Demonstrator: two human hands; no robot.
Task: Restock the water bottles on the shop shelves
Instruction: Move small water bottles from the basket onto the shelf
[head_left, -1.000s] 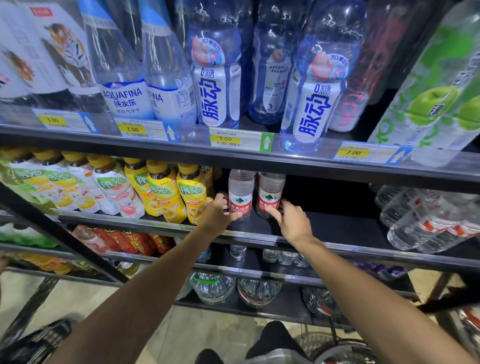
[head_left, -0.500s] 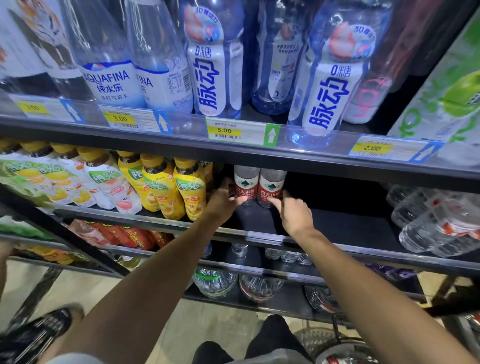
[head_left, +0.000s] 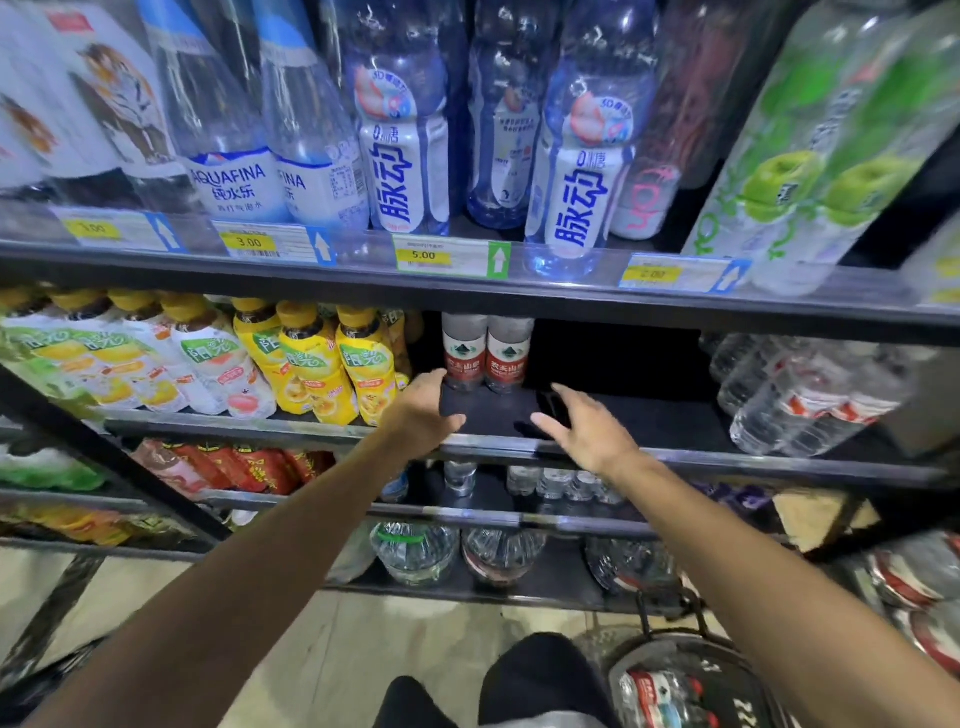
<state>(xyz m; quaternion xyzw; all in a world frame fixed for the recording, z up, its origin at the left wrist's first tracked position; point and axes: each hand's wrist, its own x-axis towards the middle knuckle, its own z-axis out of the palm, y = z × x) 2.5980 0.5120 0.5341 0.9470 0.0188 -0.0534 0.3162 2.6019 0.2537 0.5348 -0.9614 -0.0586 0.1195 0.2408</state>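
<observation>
- Two water bottles (head_left: 485, 353) upright far back on middle shelf (head_left: 649, 415), leaving front room for restocking.
- Left hand (head_left: 421, 410), right hand (head_left: 587, 431): fingers loose, empty, just before bottles.

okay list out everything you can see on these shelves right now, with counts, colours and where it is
Red-label water bottles: two, clear, upright side by side, back of middle shelf.
Yellow-capped drinks: several, yellow and white, middle shelf left.
Lying water bottles: several, clear, middle shelf right.
Aquafina bottles: two, clear, top shelf.
Blue-label bottles: two in front, top shelf centre.
Price tags: four legible, yellow, top rail.
Left hand: empty, at shelf edge.
Right hand: empty, fingers spread.
</observation>
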